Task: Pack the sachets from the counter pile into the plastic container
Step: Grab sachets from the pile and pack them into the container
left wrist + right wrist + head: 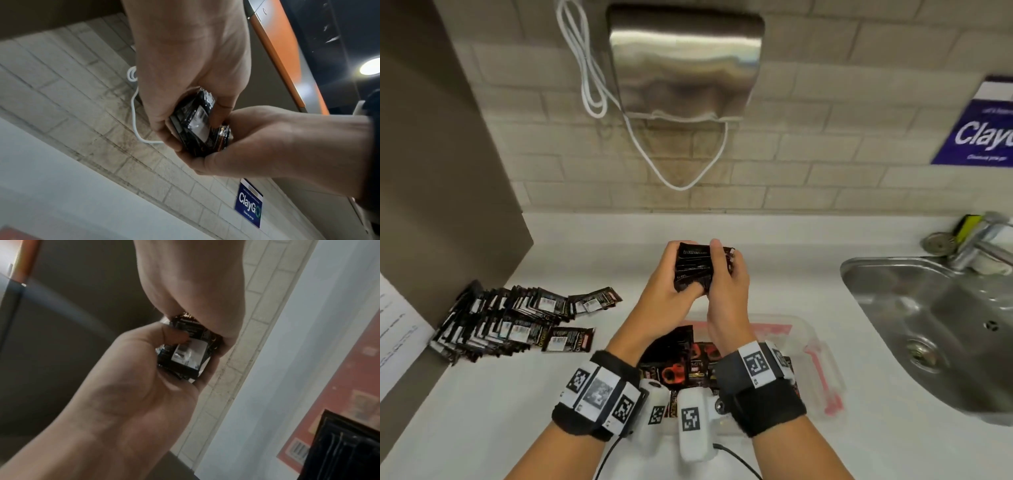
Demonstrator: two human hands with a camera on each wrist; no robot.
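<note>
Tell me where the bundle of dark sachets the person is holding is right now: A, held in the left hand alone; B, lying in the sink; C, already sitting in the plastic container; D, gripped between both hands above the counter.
D: in the head view the left hand and right hand both grip the bundle of sachets above the counter, beyond the plastic container.

Head cam: high, looking forward and down over counter (808,274), wall and sink (935,325). Left wrist cam: close, looking up along left hand (185,78) at wall. Right wrist cam: close, along right hand (195,288). All three share the bundle (693,270) and both hands.
</note>
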